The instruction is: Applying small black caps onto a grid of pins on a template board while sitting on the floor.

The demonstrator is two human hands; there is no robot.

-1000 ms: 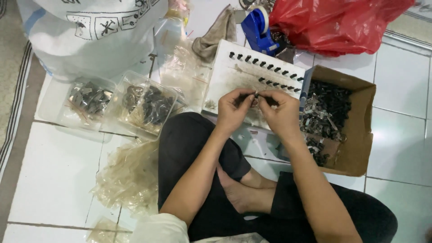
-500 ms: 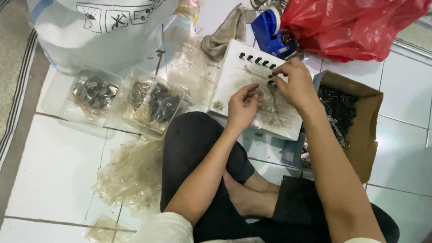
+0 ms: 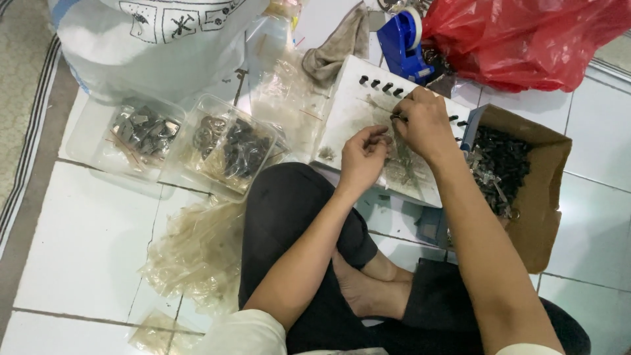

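Floor: white tiled floor [image 3: 85, 243] where the person sits cross-legged; everything lies on it.
White sack: big printed sack [image 3: 151, 39] at top left, behind the trays.
Red bag: crumpled red plastic bag [image 3: 526, 39] at top right, touching the blue tape dispenser [image 3: 404, 43].
Cardboard box: open brown box [image 3: 539, 190] at the right, filled with small dark metal parts [image 3: 499, 164], just beside the right forearm.
White board: tilted white board [image 3: 358, 112] before the knees, with a row of small black pegs [image 3: 381, 84] along its upper edge.
Clear bags: heap of empty clear plastic bags [image 3: 197, 253] by the left knee.
Trays: two clear plastic trays [image 3: 227, 148], [image 3: 135, 135] of metal bits, left of the board.
Cloth: grey rag [image 3: 342, 43] above the board.
Right hand: right hand [image 3: 424, 121] over the board's peg row, its grip pinched shut on a small dark piece [image 3: 397, 117]; what kind, too small to tell.
Left hand: left hand [image 3: 361, 158] just beside the right, over the board, fingers curled with thumb and forefinger near each other; whether they hold anything I cannot tell.
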